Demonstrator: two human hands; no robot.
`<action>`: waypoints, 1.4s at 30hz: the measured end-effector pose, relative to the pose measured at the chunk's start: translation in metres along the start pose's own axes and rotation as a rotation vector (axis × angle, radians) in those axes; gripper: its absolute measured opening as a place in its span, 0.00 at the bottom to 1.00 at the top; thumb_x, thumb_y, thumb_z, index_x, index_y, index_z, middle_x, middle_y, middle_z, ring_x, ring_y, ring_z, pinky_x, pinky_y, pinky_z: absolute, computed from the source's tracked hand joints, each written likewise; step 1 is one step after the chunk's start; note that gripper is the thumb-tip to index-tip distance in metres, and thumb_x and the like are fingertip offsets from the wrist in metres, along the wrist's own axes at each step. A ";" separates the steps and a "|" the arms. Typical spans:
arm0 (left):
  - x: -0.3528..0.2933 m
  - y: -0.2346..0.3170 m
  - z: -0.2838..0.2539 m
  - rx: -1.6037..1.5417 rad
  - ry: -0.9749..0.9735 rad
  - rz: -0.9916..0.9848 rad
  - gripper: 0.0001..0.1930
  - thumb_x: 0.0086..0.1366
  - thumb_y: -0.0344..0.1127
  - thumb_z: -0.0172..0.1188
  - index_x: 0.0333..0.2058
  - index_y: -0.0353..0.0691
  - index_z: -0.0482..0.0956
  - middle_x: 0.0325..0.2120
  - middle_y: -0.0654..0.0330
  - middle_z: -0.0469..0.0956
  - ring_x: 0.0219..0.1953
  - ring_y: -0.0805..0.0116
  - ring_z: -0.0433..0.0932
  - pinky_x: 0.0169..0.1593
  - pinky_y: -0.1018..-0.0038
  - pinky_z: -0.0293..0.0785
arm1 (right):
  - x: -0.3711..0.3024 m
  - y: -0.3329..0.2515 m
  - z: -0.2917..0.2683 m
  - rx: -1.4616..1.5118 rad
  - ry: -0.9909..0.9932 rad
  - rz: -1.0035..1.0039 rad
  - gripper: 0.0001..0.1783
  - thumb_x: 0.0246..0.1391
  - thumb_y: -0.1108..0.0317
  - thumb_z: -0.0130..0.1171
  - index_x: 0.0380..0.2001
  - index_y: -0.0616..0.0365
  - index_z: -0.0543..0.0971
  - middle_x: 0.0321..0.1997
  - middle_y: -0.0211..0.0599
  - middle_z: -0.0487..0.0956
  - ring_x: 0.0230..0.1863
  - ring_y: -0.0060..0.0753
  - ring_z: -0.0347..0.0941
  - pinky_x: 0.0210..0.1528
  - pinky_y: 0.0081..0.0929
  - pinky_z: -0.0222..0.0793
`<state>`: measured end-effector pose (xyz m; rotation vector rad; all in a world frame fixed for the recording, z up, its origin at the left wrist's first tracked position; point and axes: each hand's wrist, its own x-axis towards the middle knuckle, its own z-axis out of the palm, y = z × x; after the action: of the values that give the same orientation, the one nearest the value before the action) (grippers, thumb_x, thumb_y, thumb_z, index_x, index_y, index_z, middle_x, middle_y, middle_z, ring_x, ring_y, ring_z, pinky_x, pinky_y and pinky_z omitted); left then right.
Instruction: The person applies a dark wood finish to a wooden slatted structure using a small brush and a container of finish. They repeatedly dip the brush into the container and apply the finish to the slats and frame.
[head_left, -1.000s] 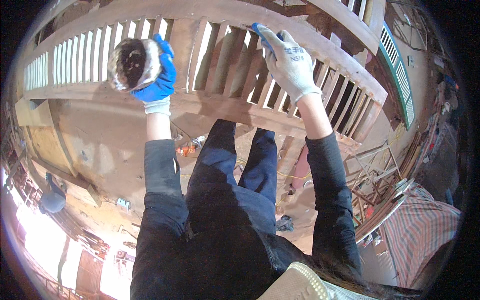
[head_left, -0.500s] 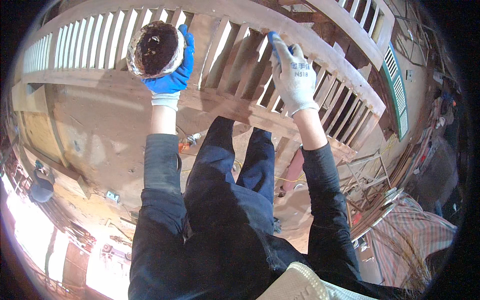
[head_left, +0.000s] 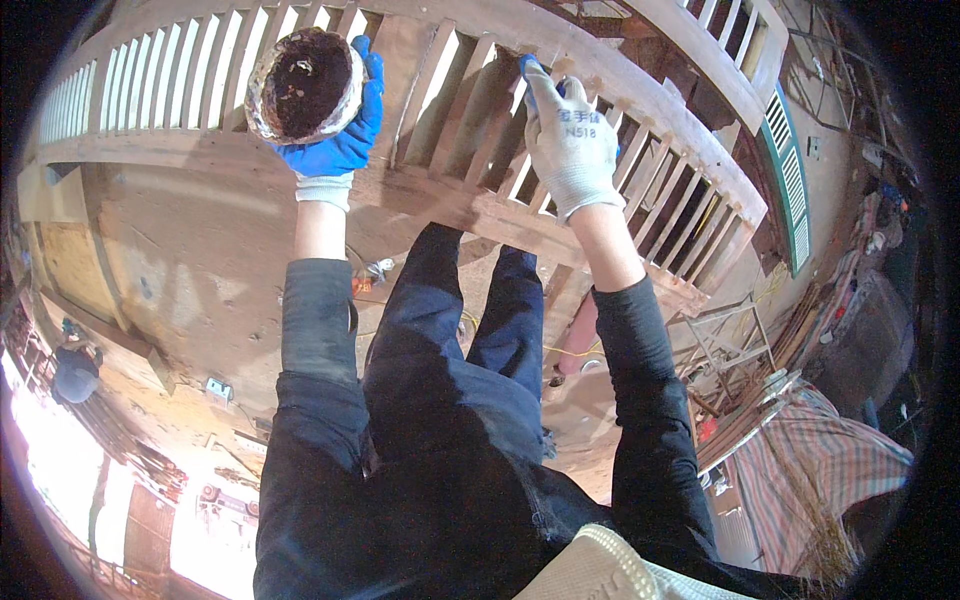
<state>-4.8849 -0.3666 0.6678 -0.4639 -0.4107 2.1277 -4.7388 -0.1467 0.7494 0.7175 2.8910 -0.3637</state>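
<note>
My left hand (head_left: 345, 148), in a blue-and-white work glove, is closed around a round bowl (head_left: 258, 105) with a crusted, pale rim. Dark brown stuff fills the bowl, with a few light flecks on top. My right hand (head_left: 572, 150), gloved alike, reaches over a long, curved wooden slatted frame (head_left: 480, 207). Its fingers are bent together beside the slats, near the far rail. Whatever they hold, if anything, is hidden by the glove. The bowl is held up over the left stretch of slats.
A second slatted frame (head_left: 715, 75) lies beyond at the far right, beside a narrow green slatted panel (head_left: 787, 185). A striped cloth (head_left: 810, 470) covers things at the lower right. A red cylinder (head_left: 580, 335) lies beneath the frame. Another person (head_left: 76, 372) is at the far left.
My right hand has shifted slightly left along the far rail. My left hand still holds the bowl, and the whole view has shifted a little.
</note>
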 end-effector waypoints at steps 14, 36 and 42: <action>0.003 0.002 0.000 0.015 0.036 0.039 0.44 0.55 0.52 0.62 0.65 0.37 0.56 0.63 0.49 0.60 0.67 0.51 0.55 0.63 0.43 0.60 | 0.010 0.015 0.012 0.039 0.106 -0.042 0.27 0.55 0.66 0.53 0.59 0.39 0.70 0.43 0.45 0.76 0.36 0.49 0.79 0.36 0.43 0.76; 0.001 -0.002 0.000 -0.020 -0.006 0.065 0.38 0.56 0.55 0.58 0.62 0.44 0.63 0.64 0.49 0.59 0.67 0.50 0.54 0.62 0.39 0.58 | 0.040 0.061 -0.004 1.066 -0.128 0.150 0.17 0.65 0.59 0.50 0.49 0.56 0.80 0.29 0.20 0.76 0.29 0.11 0.67 0.31 0.13 0.64; 0.005 -0.003 0.002 -0.017 -0.008 0.033 0.48 0.48 0.68 0.62 0.62 0.43 0.63 0.62 0.44 0.63 0.64 0.41 0.61 0.67 0.42 0.56 | 0.062 0.075 0.023 0.808 -0.075 -0.133 0.16 0.63 0.59 0.50 0.49 0.50 0.80 0.30 0.31 0.80 0.31 0.25 0.75 0.36 0.24 0.71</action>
<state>-4.8867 -0.3614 0.6702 -0.4753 -0.4285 2.1596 -4.7555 -0.0616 0.7007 0.5658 2.6620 -1.5767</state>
